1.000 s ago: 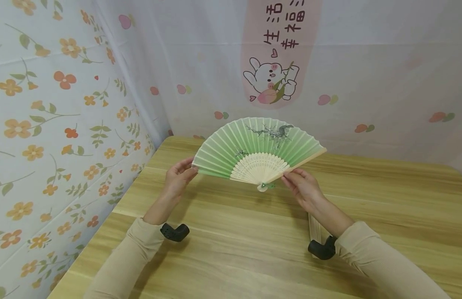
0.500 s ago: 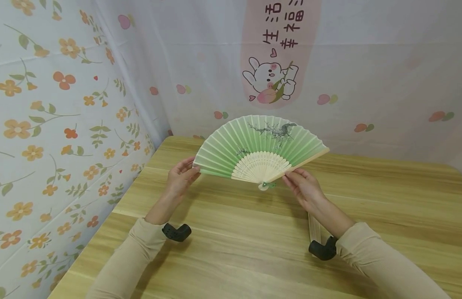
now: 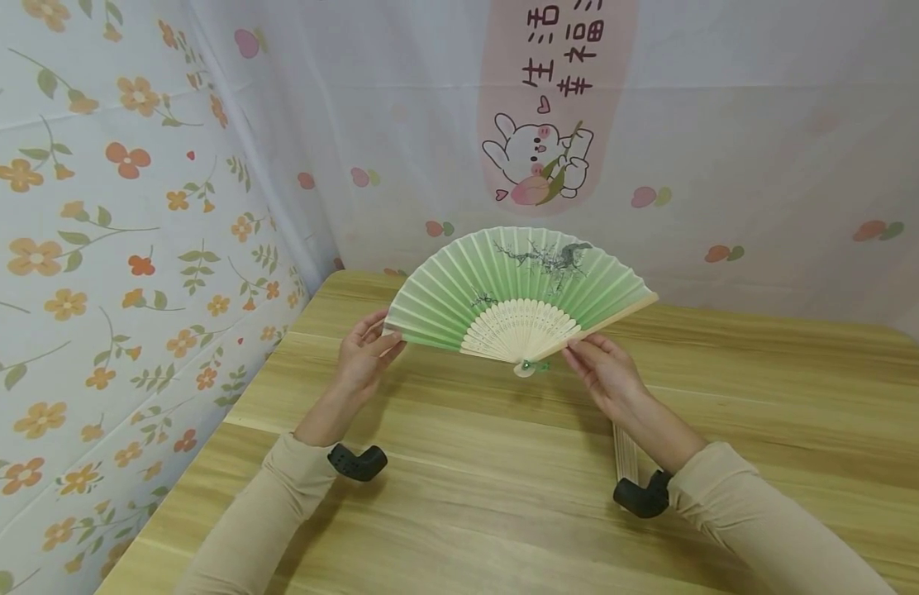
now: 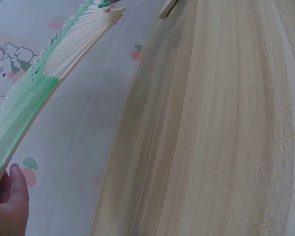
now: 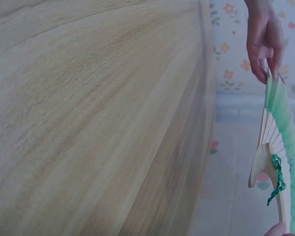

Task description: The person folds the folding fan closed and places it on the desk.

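A spread folding fan (image 3: 459,273), green fading to white with pale slats and a dark branch print, is held up above the table. My left hand (image 3: 364,351) pinches its left outer corner between thumb and fingers. On the other side, my right hand (image 3: 604,372) pinches the right guard stick not far from the pivot. A green cord hangs at the pivot. In the left wrist view the fan (image 4: 27,113) appears nearly edge-on, its corner in the left hand (image 4: 12,201). The right wrist view shows the fan (image 5: 280,108) and its cord, with my right hand mostly cut off below.
A second pale slatted object (image 3: 626,454), perhaps a folded fan, lies on the wooden table (image 3: 467,479) beneath my right forearm and is partly hidden. Floral cloth (image 3: 132,248) hangs at the left, and a printed curtain (image 3: 400,124) stands behind the table.
The fan has risen slightly and shifted a little to the right. My left hand has moved a little right with it, while the right hand has barely moved.
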Tool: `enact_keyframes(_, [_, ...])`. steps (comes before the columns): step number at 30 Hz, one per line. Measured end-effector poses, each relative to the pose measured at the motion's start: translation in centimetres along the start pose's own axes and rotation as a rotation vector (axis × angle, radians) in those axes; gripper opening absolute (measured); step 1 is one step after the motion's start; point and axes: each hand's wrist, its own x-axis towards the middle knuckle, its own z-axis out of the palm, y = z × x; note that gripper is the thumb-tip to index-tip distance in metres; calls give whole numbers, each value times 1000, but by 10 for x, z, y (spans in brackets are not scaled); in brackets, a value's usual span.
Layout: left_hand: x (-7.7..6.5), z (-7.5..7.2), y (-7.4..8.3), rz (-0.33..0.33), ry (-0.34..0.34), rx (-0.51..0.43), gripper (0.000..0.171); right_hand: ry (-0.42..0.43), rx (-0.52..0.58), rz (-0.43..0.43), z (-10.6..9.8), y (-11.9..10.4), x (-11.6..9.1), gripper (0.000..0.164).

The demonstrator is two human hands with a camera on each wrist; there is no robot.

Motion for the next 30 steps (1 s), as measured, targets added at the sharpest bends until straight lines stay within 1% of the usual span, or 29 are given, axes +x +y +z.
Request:
enact_keyframes(6, [0, 4, 1, -9, 5, -21, 38, -6, -3, -8, 0, 1, 0, 9])
enact_keyframes(14, [0, 8, -1, 12, 24, -67, 38, -14, 12, -11, -2, 1, -1, 8])
enact_keyframes(21, [0, 11, -2, 21, 16, -68, 37, 7, 38, -8, -5, -2, -3, 6])
enact_keyframes(27, [0, 13, -2, 36, 31, -85, 37, 16, 38, -18, -7, -4, -4, 12])
enact_keyframes(30, [-1, 12, -1, 43, 30, -93, 38, 9, 35, -26, -7, -4, -4, 12])
